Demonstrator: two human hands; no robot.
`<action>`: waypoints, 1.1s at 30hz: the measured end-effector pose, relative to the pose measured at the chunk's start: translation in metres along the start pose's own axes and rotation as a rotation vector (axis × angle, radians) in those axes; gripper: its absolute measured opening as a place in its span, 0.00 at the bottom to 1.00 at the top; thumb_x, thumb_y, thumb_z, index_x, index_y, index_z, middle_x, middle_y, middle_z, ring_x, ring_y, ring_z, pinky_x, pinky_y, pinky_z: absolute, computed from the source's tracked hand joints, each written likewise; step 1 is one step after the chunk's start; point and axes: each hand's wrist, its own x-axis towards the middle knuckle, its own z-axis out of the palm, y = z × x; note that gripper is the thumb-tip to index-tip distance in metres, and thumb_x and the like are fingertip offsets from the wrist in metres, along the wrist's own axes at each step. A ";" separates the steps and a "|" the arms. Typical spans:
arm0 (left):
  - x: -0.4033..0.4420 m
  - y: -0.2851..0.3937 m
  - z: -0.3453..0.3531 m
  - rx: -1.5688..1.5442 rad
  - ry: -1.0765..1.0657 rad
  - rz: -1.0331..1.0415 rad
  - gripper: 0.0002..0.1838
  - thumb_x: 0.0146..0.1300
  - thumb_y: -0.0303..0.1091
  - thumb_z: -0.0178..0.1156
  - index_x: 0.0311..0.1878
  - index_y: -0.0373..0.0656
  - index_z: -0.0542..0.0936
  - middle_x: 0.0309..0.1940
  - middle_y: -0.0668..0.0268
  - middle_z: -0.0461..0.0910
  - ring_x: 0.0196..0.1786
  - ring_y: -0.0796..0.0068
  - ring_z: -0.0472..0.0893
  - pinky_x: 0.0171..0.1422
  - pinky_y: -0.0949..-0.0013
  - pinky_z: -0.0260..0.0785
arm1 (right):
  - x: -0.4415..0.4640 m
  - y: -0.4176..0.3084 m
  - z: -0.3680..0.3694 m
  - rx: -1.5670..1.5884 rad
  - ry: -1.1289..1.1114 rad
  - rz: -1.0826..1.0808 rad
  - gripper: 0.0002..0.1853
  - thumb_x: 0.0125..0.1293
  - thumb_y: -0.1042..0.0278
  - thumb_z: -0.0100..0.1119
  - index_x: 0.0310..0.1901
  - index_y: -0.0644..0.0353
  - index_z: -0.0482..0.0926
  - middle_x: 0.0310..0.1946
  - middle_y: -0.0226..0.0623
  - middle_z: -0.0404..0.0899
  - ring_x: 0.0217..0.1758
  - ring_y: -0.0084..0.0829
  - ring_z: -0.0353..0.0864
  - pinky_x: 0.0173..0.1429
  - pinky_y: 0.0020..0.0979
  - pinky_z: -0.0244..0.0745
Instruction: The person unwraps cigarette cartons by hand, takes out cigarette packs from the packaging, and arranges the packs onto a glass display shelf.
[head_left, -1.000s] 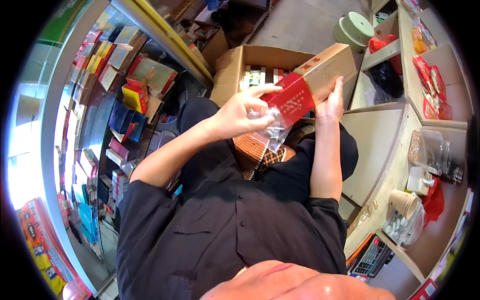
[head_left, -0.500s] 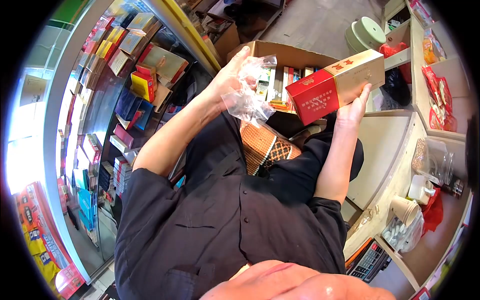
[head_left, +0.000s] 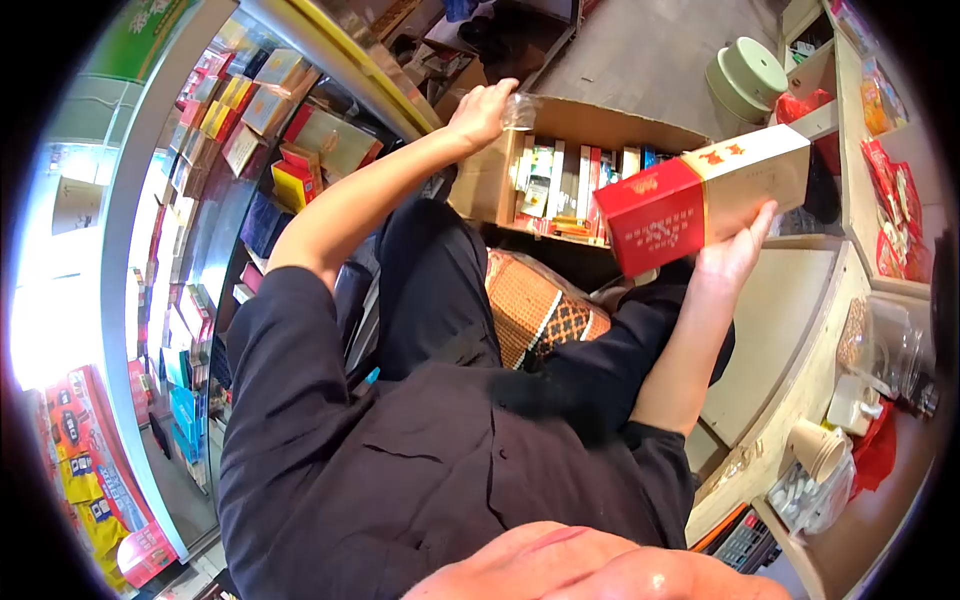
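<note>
My left hand (head_left: 482,115) is reached out over the left side of an open cardboard box (head_left: 480,182), its fingers closed on crumpled clear plastic film (head_left: 520,112). In my right hand (head_left: 735,250) is a long red and gold carton (head_left: 660,215), tilted, gripped at its gold end from below. The carton hangs over the box's right side and hides part of it. Inside the cardboard box, several small packs (head_left: 560,185) stand and lie.
A glass display case with many packs (head_left: 240,95) stands on the left. On the right are wooden shelves (head_left: 805,330) with paper cups (head_left: 815,448), bags and a calculator (head_left: 745,540). Green stools (head_left: 748,78) stand at the upper right. A woven orange seat (head_left: 525,300) shows between my legs.
My left hand has moved from the carton's red end up and away to the box's left side, taking the plastic film along. My right hand has moved right with the carton.
</note>
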 end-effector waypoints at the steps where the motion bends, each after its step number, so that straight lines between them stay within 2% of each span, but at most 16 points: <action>1: 0.006 -0.014 0.008 0.082 -0.057 -0.022 0.23 0.55 0.20 0.52 0.56 0.43 0.71 0.43 0.49 0.79 0.48 0.45 0.76 0.56 0.50 0.68 | -0.003 -0.001 0.000 0.004 -0.001 0.000 0.31 0.69 0.43 0.54 0.66 0.54 0.65 0.65 0.33 0.68 0.66 0.33 0.67 0.70 0.39 0.64; 4: 0.033 -0.062 0.034 0.302 -0.101 -0.034 0.09 0.56 0.24 0.50 0.41 0.42 0.74 0.40 0.53 0.80 0.46 0.48 0.77 0.51 0.51 0.70 | -0.005 -0.008 -0.004 0.038 -0.011 0.037 0.29 0.69 0.45 0.55 0.64 0.55 0.66 0.65 0.34 0.69 0.66 0.34 0.69 0.70 0.41 0.65; 5: 0.045 -0.081 0.044 0.382 -0.132 -0.038 0.09 0.57 0.26 0.52 0.42 0.43 0.76 0.42 0.55 0.79 0.51 0.50 0.75 0.52 0.51 0.70 | -0.006 -0.011 -0.005 0.065 -0.001 0.068 0.28 0.69 0.47 0.56 0.63 0.56 0.68 0.64 0.35 0.71 0.65 0.35 0.71 0.70 0.43 0.66; 7: 0.069 -0.113 0.064 0.599 0.071 -0.119 0.07 0.58 0.30 0.54 0.39 0.45 0.79 0.45 0.58 0.76 0.58 0.53 0.71 0.55 0.51 0.68 | -0.007 -0.014 -0.006 0.084 -0.005 0.098 0.28 0.70 0.47 0.54 0.64 0.56 0.68 0.63 0.35 0.72 0.65 0.34 0.70 0.70 0.41 0.66; 9: 0.094 -0.128 0.058 0.772 -0.015 -0.191 0.09 0.59 0.32 0.54 0.39 0.45 0.82 0.48 0.61 0.74 0.62 0.56 0.67 0.59 0.52 0.65 | -0.009 -0.014 -0.002 0.029 -0.045 0.135 0.28 0.71 0.46 0.52 0.65 0.55 0.68 0.64 0.35 0.71 0.65 0.35 0.70 0.70 0.43 0.65; 10: 0.105 -0.140 0.061 0.782 -0.091 -0.289 0.10 0.62 0.33 0.54 0.39 0.44 0.84 0.49 0.61 0.75 0.60 0.56 0.71 0.58 0.51 0.68 | -0.011 -0.013 0.001 0.022 -0.045 0.143 0.28 0.71 0.46 0.52 0.65 0.55 0.68 0.64 0.35 0.71 0.65 0.35 0.70 0.70 0.43 0.65; 11: 0.118 -0.170 0.074 0.779 -0.099 -0.299 0.10 0.62 0.33 0.54 0.39 0.44 0.84 0.49 0.61 0.75 0.60 0.56 0.71 0.58 0.51 0.68 | -0.013 -0.012 0.006 -0.025 0.002 0.144 0.29 0.71 0.45 0.52 0.65 0.54 0.67 0.64 0.34 0.70 0.65 0.34 0.69 0.70 0.42 0.65; 12: 0.128 -0.208 0.094 0.667 -0.055 -0.493 0.11 0.62 0.34 0.55 0.42 0.43 0.84 0.49 0.59 0.76 0.58 0.55 0.74 0.57 0.51 0.70 | -0.015 -0.012 0.007 -0.076 0.053 0.144 0.29 0.71 0.44 0.51 0.66 0.54 0.65 0.64 0.33 0.70 0.65 0.33 0.68 0.70 0.41 0.64; 14: 0.123 -0.252 0.120 0.551 -0.016 -0.683 0.12 0.63 0.35 0.55 0.44 0.43 0.84 0.49 0.58 0.77 0.55 0.53 0.77 0.56 0.51 0.72 | -0.014 -0.014 0.001 -0.097 0.052 0.116 0.28 0.71 0.46 0.51 0.66 0.54 0.66 0.64 0.35 0.70 0.65 0.35 0.69 0.69 0.43 0.65; 17: 0.103 -0.265 0.139 0.734 -0.053 -0.586 0.13 0.64 0.36 0.55 0.46 0.42 0.84 0.50 0.50 0.79 0.52 0.49 0.81 0.55 0.52 0.74 | -0.011 -0.013 -0.002 -0.186 0.110 0.010 0.26 0.71 0.48 0.52 0.65 0.54 0.68 0.62 0.36 0.72 0.64 0.36 0.71 0.68 0.46 0.67; 19: 0.094 -0.240 0.129 0.484 -0.312 -0.702 0.16 0.63 0.35 0.53 0.48 0.38 0.83 0.51 0.47 0.80 0.54 0.48 0.80 0.59 0.52 0.72 | -0.011 -0.013 -0.002 -0.167 0.077 -0.009 0.27 0.70 0.47 0.54 0.64 0.54 0.68 0.59 0.36 0.74 0.62 0.36 0.73 0.67 0.46 0.68; 22: 0.099 -0.320 0.182 0.273 -0.442 -0.865 0.18 0.63 0.36 0.50 0.50 0.37 0.82 0.55 0.49 0.78 0.58 0.51 0.79 0.62 0.56 0.70 | -0.013 -0.009 0.000 -0.173 0.047 0.035 0.27 0.70 0.48 0.55 0.64 0.55 0.69 0.58 0.36 0.76 0.60 0.36 0.74 0.65 0.47 0.69; 23: 0.099 -0.327 0.182 0.272 -0.443 -0.862 0.18 0.63 0.36 0.50 0.50 0.37 0.82 0.55 0.49 0.78 0.58 0.51 0.79 0.62 0.56 0.70 | -0.014 -0.010 0.000 -0.148 0.020 0.063 0.27 0.70 0.48 0.54 0.63 0.55 0.69 0.58 0.37 0.76 0.60 0.36 0.74 0.65 0.48 0.69; 25: 0.107 -0.328 0.176 0.302 -0.601 -0.670 0.18 0.62 0.34 0.50 0.51 0.39 0.82 0.57 0.52 0.77 0.58 0.52 0.78 0.62 0.55 0.69 | -0.013 -0.008 0.001 -0.149 0.027 0.075 0.27 0.70 0.48 0.54 0.64 0.55 0.68 0.59 0.36 0.75 0.61 0.36 0.74 0.66 0.47 0.68; 29: 0.104 -0.296 0.166 0.203 -0.490 -0.686 0.18 0.61 0.35 0.51 0.49 0.40 0.83 0.55 0.51 0.79 0.57 0.52 0.79 0.60 0.55 0.70 | -0.011 -0.003 -0.003 -0.078 0.063 0.135 0.28 0.71 0.47 0.52 0.65 0.55 0.67 0.62 0.36 0.73 0.64 0.35 0.71 0.68 0.43 0.66; 33: 0.101 -0.244 0.146 0.263 -0.409 -0.665 0.19 0.61 0.36 0.52 0.51 0.39 0.82 0.54 0.49 0.79 0.56 0.55 0.80 0.59 0.58 0.71 | -0.017 0.002 0.011 -0.168 -0.010 0.185 0.29 0.72 0.46 0.51 0.65 0.57 0.66 0.62 0.34 0.71 0.64 0.34 0.70 0.70 0.42 0.64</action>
